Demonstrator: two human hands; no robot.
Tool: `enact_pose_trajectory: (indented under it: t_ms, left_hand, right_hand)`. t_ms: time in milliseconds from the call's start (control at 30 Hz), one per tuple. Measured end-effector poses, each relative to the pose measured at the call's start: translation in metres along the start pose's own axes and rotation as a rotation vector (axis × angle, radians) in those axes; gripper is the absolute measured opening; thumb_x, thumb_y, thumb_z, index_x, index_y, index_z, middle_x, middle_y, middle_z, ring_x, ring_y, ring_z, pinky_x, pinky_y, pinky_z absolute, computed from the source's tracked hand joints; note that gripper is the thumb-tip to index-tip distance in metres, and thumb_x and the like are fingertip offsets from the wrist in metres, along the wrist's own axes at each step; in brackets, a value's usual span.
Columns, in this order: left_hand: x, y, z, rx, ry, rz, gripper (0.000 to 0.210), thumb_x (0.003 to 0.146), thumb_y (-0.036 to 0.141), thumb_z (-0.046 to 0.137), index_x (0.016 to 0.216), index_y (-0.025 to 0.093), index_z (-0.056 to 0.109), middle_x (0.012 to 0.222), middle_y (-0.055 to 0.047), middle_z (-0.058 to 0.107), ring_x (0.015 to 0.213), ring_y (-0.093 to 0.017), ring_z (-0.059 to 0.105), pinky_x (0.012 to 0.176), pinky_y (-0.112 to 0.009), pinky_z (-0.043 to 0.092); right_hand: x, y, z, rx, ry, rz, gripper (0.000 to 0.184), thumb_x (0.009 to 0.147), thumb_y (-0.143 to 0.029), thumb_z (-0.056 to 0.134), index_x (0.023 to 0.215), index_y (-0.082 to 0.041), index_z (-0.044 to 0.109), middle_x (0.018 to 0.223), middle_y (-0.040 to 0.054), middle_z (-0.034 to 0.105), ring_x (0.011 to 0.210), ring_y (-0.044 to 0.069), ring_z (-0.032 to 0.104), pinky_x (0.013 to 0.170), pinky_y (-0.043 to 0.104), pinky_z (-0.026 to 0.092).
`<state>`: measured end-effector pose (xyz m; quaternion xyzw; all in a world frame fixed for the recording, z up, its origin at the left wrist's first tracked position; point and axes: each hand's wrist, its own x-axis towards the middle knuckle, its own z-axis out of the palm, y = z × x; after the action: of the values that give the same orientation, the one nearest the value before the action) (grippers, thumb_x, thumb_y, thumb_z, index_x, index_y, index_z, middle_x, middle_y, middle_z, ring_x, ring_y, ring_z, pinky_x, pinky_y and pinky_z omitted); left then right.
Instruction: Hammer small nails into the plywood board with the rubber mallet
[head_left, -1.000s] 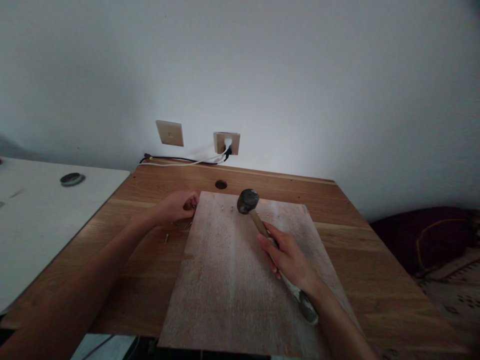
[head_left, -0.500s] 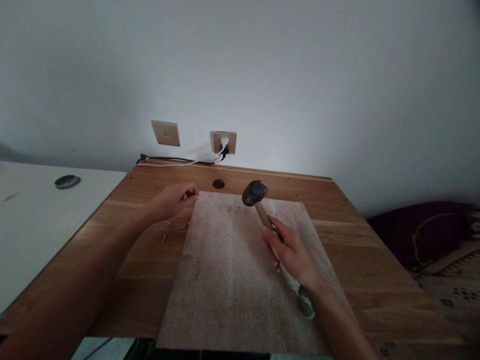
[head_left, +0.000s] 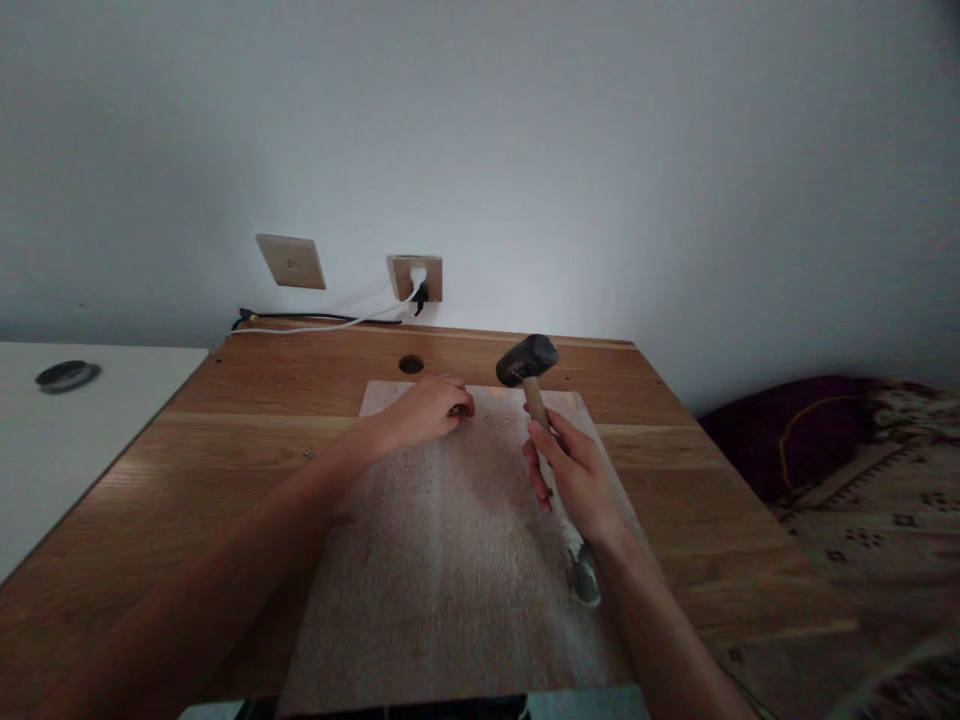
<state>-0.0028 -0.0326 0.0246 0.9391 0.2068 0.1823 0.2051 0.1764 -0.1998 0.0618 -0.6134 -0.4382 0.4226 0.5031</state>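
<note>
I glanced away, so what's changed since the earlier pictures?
Your left hand moved right, from beside the board to over its far part; whether it holds anything is unclear. The mallet, still in your right hand, shifted right too. The board stayed put.

Open: lower centre of the board (head_left: 442, 610); strip of desk (head_left: 697, 530) right of it, mid-right of frame. Gap between left hand (head_left: 427, 408) and right hand (head_left: 581, 475) is narrow, hammer (head_left: 535, 395) jutting up on its right side. Left forearm (head_left: 285, 520) bars lower left. Wall (head_left: 600, 200) and cables (head_left: 322, 327) hem the desk's back edge.
</note>
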Motion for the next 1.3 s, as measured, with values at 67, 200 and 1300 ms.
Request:
enact_pose_trajectory:
  t_ms: [67,200,1300]
  left_hand:
    - [-0.002,0.001,0.003,-0.046,0.026,-0.04,0.025,0.081,0.004,0.06,0.091,0.019,0.077,0.094,-0.008,0.075,0.095,-0.024,0.07,0.091,-0.039,0.053]
    - [-0.003,0.005,0.007,-0.163,0.086,-0.134,0.029,0.08,0.005,0.061,0.102,0.018,0.074,0.097,-0.007,0.076,0.088,-0.022,0.071,0.082,-0.036,0.055]
    - [-0.008,0.019,-0.001,0.026,0.122,-0.205,0.059,0.082,0.014,0.073,0.138,0.018,0.056,0.13,-0.014,0.069,0.12,-0.03,0.064,0.105,-0.043,0.048]
  right_hand:
    - [-0.001,-0.001,0.0,-0.014,-0.02,-0.005,0.037,0.089,-0.057,0.06,0.098,-0.021,0.056,0.068,-0.0048,0.055,0.038,0.008,0.045,0.028,0.021,0.037]
    - [-0.002,0.0,0.0,-0.059,-0.114,0.012,0.035,0.092,-0.057,0.059,0.087,-0.023,0.053,0.061,-0.0068,0.051,0.038,0.009,0.046,0.03,0.021,0.039]
    - [-0.017,0.022,0.003,-0.255,-0.236,-0.003,0.034,0.1,-0.055,0.053,0.097,-0.022,0.056,0.051,-0.009,0.048,0.035,0.011,0.046,0.032,0.021,0.038]
